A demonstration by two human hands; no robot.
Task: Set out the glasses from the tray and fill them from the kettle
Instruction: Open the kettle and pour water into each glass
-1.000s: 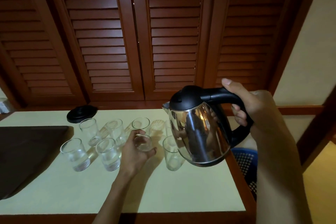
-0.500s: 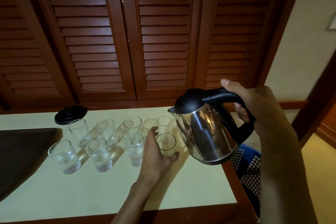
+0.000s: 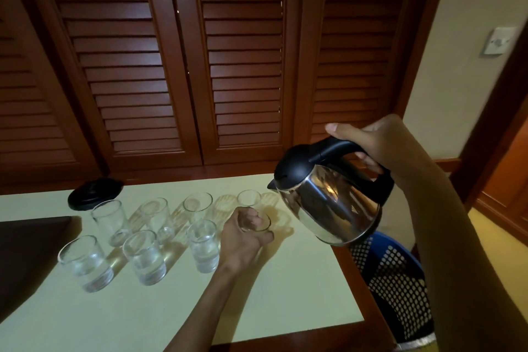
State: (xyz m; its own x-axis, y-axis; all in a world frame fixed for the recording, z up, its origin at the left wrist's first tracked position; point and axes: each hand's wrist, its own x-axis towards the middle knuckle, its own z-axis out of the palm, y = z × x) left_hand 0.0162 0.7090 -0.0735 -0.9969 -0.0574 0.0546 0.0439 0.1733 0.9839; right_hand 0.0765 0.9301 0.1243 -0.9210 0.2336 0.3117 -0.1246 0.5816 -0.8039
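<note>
While the right hand (image 3: 380, 146) is gripping the kettle (image 3: 328, 203) by its black handle, tipping the spout toward the row, the left hand (image 3: 243, 234) is curling round an empty glass (image 3: 261, 221) at the near row's right end, steadying it on the pale table (image 3: 285, 308); three near glasses (image 3: 144, 257) are already holding water, the far row looking mostly empty; the dark tray (image 3: 25, 251) is lying at the left. Thin glass is likely slippery and fragile, best held low round its wall; the steel kettle is probably heavy, so the handle is the sound hold.
</note>
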